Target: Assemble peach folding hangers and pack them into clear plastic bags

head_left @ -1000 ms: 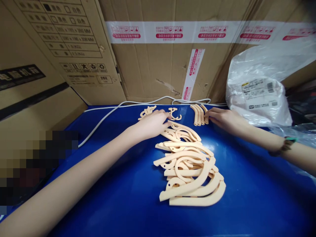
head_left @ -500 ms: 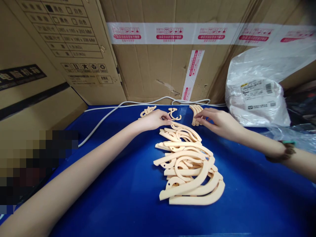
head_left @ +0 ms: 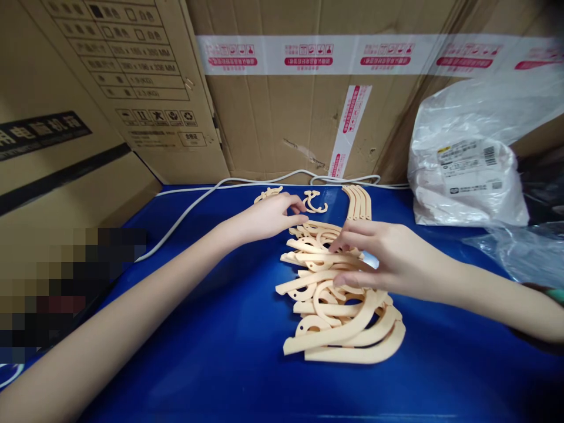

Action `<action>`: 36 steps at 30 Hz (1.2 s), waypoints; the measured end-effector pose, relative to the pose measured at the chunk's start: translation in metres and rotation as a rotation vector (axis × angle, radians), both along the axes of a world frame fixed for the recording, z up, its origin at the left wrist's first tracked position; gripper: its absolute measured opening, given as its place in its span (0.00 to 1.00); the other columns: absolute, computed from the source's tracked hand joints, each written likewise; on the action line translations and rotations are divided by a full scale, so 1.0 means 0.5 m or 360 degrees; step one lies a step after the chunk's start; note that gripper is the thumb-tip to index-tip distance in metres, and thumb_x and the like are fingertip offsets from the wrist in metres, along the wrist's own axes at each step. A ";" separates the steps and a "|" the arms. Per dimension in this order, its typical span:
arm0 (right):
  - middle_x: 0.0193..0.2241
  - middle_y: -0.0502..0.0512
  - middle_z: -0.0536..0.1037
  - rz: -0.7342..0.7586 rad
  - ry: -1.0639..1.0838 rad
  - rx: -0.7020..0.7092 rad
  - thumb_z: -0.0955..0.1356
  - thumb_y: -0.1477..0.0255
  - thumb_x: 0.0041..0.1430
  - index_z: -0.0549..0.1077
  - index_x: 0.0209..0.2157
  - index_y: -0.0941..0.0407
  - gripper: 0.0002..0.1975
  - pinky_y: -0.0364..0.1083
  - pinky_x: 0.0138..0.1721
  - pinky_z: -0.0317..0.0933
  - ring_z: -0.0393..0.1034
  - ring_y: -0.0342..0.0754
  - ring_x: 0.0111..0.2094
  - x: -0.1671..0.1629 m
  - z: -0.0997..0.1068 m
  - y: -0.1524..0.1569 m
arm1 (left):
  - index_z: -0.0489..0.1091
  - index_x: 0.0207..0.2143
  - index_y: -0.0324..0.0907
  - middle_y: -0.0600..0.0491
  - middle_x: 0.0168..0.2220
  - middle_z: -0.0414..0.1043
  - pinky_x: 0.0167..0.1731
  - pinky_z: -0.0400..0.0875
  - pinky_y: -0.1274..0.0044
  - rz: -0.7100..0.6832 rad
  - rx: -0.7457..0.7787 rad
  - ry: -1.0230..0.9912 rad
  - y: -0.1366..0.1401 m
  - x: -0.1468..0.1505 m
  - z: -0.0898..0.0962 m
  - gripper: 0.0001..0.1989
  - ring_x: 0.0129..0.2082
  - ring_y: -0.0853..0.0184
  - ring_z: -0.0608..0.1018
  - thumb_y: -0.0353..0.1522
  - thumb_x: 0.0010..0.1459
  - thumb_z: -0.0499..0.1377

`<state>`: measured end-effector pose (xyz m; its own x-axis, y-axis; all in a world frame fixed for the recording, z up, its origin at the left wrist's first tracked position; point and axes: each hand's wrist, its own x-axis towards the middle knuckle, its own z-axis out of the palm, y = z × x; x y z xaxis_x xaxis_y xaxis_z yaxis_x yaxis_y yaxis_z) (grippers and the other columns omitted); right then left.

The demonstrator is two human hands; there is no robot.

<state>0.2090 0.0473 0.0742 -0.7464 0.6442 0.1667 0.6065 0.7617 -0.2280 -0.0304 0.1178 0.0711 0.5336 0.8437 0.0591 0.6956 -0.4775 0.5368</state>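
A heap of beige folding clothes hangers (head_left: 348, 338), with curved arms and round hooks, runs down the middle of the blue tabletop. My left hand (head_left: 275, 216) is at the heap's far end, thumb and fingers apart, with nothing visible between them. Over the heap's right side, my right hand (head_left: 388, 255) has its thumb and fingers spread about a hanger arm; whether they touch it I cannot tell. Behind my hands lie a neat row of curved hanger arms (head_left: 359, 202) and a few loose hooks (head_left: 315, 202). More small beige pieces (head_left: 268, 192) are partly hidden behind my left hand.
Cardboard boxes (head_left: 282, 117) wall off the back and left of the blue tabletop (head_left: 211, 364). A white cable (head_left: 189, 214) runs along the back edge. At the right stands a white plastic bag (head_left: 467, 170) with a label, and clear plastic film lies before it.
My right hand has come from the row of curved arms, nearer and left, over the heap. My left thumb and fingers have parted from the far hanger piece. The view has shifted slightly.
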 end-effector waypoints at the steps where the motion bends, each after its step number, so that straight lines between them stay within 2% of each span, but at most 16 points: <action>1: 0.36 0.57 0.74 0.0042 -0.0022 0.0045 0.67 0.56 0.62 0.74 0.40 0.56 0.17 0.46 0.33 0.60 0.70 0.49 0.34 -0.003 0.002 -0.005 | 0.74 0.44 0.38 0.50 0.40 0.76 0.39 0.66 0.77 -0.0027 0.0031 -0.0018 -0.007 0.000 0.006 0.14 0.37 0.65 0.75 0.38 0.62 0.57; 5: 0.33 0.56 0.74 0.0159 -0.0076 0.0134 0.65 0.68 0.66 0.74 0.37 0.57 0.09 0.46 0.33 0.60 0.70 0.48 0.31 -0.017 0.003 -0.023 | 0.74 0.41 0.40 0.53 0.36 0.75 0.38 0.66 0.77 -0.0090 0.0090 -0.0125 -0.032 0.003 0.032 0.12 0.34 0.67 0.74 0.38 0.63 0.57; 7: 0.33 0.56 0.74 0.0143 -0.0050 0.0045 0.65 0.71 0.65 0.73 0.36 0.57 0.06 0.45 0.32 0.61 0.70 0.47 0.31 -0.021 0.001 -0.026 | 0.74 0.40 0.40 0.53 0.35 0.75 0.38 0.66 0.76 -0.0055 0.0049 -0.0200 -0.040 0.007 0.042 0.11 0.34 0.67 0.74 0.37 0.63 0.57; 10: 0.32 0.53 0.75 0.0038 0.0102 -0.0252 0.67 0.74 0.61 0.70 0.36 0.55 0.01 0.43 0.29 0.60 0.69 0.44 0.29 -0.024 -0.001 -0.026 | 0.74 0.40 0.39 0.52 0.35 0.76 0.38 0.67 0.76 -0.0024 -0.0084 -0.0336 -0.045 0.009 0.046 0.10 0.35 0.67 0.75 0.35 0.62 0.57; 13: 0.27 0.47 0.73 -0.0086 0.0315 -0.0618 0.69 0.75 0.56 0.69 0.37 0.54 0.07 0.41 0.26 0.59 0.66 0.42 0.25 -0.025 0.004 -0.023 | 0.73 0.41 0.38 0.51 0.38 0.77 0.41 0.69 0.76 -0.0081 -0.0241 -0.0463 -0.043 0.003 0.039 0.10 0.38 0.67 0.77 0.35 0.62 0.57; 17: 0.27 0.47 0.74 -0.0241 0.0768 -0.1135 0.71 0.68 0.56 0.70 0.36 0.54 0.08 0.42 0.24 0.60 0.68 0.42 0.24 -0.025 0.018 -0.020 | 0.74 0.38 0.37 0.50 0.37 0.78 0.40 0.70 0.76 -0.0144 -0.0328 -0.0541 -0.044 -0.002 0.033 0.12 0.37 0.68 0.78 0.38 0.62 0.56; 19: 0.30 0.50 0.76 -0.0354 0.1059 -0.1235 0.71 0.65 0.56 0.70 0.35 0.54 0.09 0.43 0.26 0.64 0.71 0.43 0.27 -0.024 0.028 -0.019 | 0.74 0.39 0.37 0.49 0.37 0.79 0.35 0.71 0.76 -0.0134 -0.0513 -0.0650 -0.050 0.003 0.035 0.16 0.35 0.68 0.78 0.40 0.64 0.55; 21: 0.32 0.51 0.76 -0.0491 0.1299 -0.1187 0.71 0.65 0.57 0.70 0.36 0.53 0.09 0.43 0.26 0.65 0.72 0.44 0.29 -0.023 0.040 -0.018 | 0.75 0.42 0.38 0.48 0.37 0.79 0.31 0.72 0.77 -0.0091 -0.0766 -0.0862 -0.060 0.011 0.040 0.17 0.34 0.67 0.78 0.42 0.63 0.56; 23: 0.29 0.49 0.73 -0.0620 0.1495 -0.1112 0.71 0.67 0.57 0.70 0.36 0.52 0.07 0.41 0.22 0.62 0.69 0.42 0.25 -0.024 0.052 -0.018 | 0.75 0.44 0.40 0.48 0.40 0.79 0.31 0.73 0.77 -0.0075 -0.0916 -0.1060 -0.071 0.021 0.046 0.15 0.36 0.66 0.79 0.41 0.61 0.59; 27: 0.24 0.46 0.67 -0.0716 0.1709 -0.0970 0.71 0.68 0.57 0.69 0.33 0.52 0.07 0.39 0.16 0.55 0.59 0.38 0.19 -0.026 0.069 -0.012 | 0.76 0.46 0.40 0.47 0.44 0.78 0.37 0.75 0.76 0.0004 -0.0906 -0.1158 -0.079 0.037 0.063 0.13 0.42 0.64 0.79 0.35 0.60 0.62; 31: 0.31 0.49 0.70 -0.0609 0.1569 -0.0671 0.71 0.66 0.57 0.69 0.37 0.53 0.09 0.41 0.17 0.58 0.62 0.40 0.21 -0.019 0.085 0.014 | 0.76 0.42 0.38 0.47 0.42 0.78 0.39 0.77 0.75 0.0208 -0.0649 -0.1161 -0.065 0.051 0.091 0.10 0.43 0.64 0.80 0.33 0.65 0.56; 34: 0.33 0.50 0.72 -0.0517 0.1292 -0.0212 0.69 0.69 0.60 0.69 0.40 0.54 0.08 0.43 0.23 0.60 0.65 0.41 0.25 -0.011 0.106 0.044 | 0.74 0.41 0.38 0.50 0.39 0.77 0.38 0.76 0.75 0.0277 -0.0492 -0.1142 -0.053 0.062 0.117 0.12 0.41 0.66 0.80 0.31 0.69 0.51; 36: 0.32 0.51 0.73 -0.0495 0.0994 0.0135 0.67 0.70 0.62 0.70 0.42 0.55 0.07 0.44 0.27 0.59 0.66 0.43 0.28 -0.011 0.125 0.063 | 0.72 0.40 0.38 0.52 0.33 0.74 0.35 0.74 0.77 0.0342 -0.0428 -0.1085 -0.048 0.072 0.131 0.14 0.36 0.68 0.80 0.31 0.71 0.47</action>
<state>0.2036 0.0786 0.1364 -0.2778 0.7781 0.5634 0.5740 0.6048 -0.5521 0.0054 0.0939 0.1364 0.2750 0.9568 0.0943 0.2313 -0.1610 0.9595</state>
